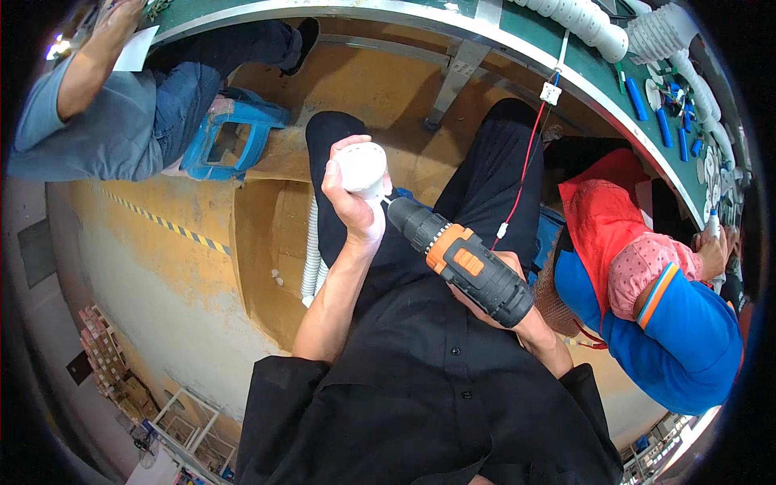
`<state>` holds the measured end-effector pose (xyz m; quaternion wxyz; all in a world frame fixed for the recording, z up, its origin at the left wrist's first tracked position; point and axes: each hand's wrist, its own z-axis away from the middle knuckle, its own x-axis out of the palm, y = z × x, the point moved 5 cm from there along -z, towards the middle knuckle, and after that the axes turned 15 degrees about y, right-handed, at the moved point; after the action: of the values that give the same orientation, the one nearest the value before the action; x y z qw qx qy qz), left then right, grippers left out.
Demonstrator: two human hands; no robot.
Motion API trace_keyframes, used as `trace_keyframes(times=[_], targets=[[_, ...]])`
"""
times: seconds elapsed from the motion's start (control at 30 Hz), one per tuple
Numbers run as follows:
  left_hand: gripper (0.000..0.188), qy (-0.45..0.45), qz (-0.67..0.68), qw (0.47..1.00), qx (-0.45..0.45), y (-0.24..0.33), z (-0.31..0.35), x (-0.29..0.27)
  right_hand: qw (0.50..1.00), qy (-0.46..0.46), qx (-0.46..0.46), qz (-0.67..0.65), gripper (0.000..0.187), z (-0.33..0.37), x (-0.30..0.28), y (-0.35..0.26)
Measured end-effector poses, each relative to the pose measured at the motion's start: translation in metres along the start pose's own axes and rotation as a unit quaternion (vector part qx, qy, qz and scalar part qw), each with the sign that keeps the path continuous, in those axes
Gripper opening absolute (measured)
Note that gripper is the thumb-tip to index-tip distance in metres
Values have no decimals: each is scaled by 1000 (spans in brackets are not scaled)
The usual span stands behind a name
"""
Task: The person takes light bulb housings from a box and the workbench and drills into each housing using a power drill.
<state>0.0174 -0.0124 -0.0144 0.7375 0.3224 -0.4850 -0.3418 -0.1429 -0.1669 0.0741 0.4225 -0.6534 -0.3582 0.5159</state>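
Observation:
Over my lap, my left hand (353, 212) is closed around a white round part (362, 166) with a smooth domed side. My right hand (511, 261) grips a black and orange cordless drill (465, 260); the drill's body hides most of that hand and the handle. The drill points up and left, its chuck (411, 221) close to the lower right side of the white part. A thin bit shows at the chuck's tip, near my left fingers; I cannot tell whether it touches the part.
The green worktable (594, 69) curves across the front, carrying white ribbed tubes (663, 32) and blue cylinders (636, 99). A red cord (527, 166) hangs near my right knee. Co-workers sit at both sides, a blue stool (234, 133) at left. An open cardboard box (275, 259) stands beside my left leg.

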Motion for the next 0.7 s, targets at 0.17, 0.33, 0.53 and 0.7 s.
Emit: trace_keyframes(times=[0.17,0.33,0.53,0.7], targets=[[59,-4,0,1000,1,-1,-1,1,1000,8,-5,-2,22,0,0,0],[59,-4,13,1000,-3,-2,-2,-1,1000,5,-18,2,22,-2,0,-4],[59,-19,15,1000,-1,-3,-1,0,999,25,-43,13,22,0,1,-4],[59,-11,13,1000,-4,-3,0,2,1000,-2,-24,13,22,-2,0,-1]])
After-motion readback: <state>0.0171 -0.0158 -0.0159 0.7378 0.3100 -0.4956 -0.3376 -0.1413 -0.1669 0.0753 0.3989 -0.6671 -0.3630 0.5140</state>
